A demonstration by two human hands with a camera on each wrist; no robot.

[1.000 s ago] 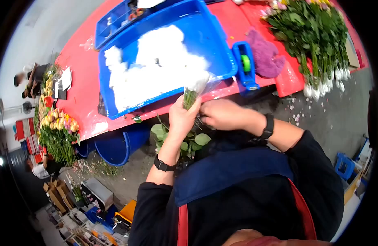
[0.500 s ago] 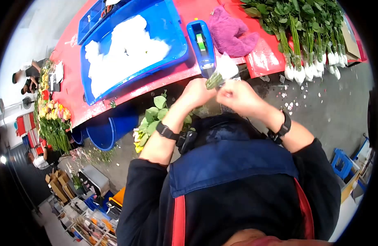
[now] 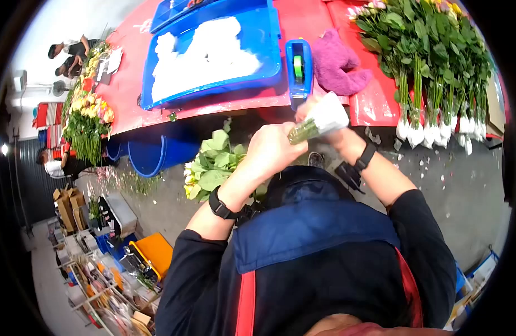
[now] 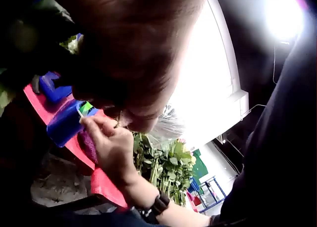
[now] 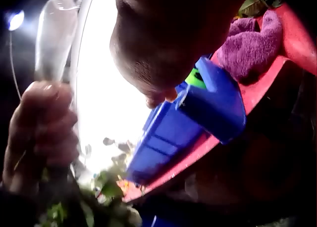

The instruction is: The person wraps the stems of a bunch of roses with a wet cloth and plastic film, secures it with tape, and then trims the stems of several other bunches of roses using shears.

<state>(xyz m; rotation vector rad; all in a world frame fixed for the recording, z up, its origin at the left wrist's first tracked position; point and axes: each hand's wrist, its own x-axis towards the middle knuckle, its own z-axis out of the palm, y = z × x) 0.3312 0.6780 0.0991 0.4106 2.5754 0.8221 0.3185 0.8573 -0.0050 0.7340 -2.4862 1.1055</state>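
Note:
In the head view my left hand (image 3: 272, 148) grips a short bundle of green stems (image 3: 304, 132), whose end is wrapped in white (image 3: 331, 113). The right wrist view shows its curled fingers (image 5: 47, 130) under a clear plastic sleeve (image 5: 57, 34). Partly hidden behind the white wrap, my right hand (image 3: 335, 134) reaches to the front end of the blue tape dispenser (image 3: 299, 70) with green tape. In the left wrist view, the thumb and forefinger of this hand (image 4: 114, 150) pinch a small pale strip (image 4: 80, 113) beside the dispenser.
A blue tray (image 3: 270, 42) holds white material, and a purple cloth (image 3: 333, 64) lies right of the dispenser. Bunches of white-capped flowers (image 3: 431, 84) hang over the table's right edge. Below the edge are a leafy bunch (image 3: 213, 165) and a blue bin (image 3: 149, 154).
The left hand has carried the wrapped bundle right from in front of the tray. My right hand has left the stems and risen to the dispenser.

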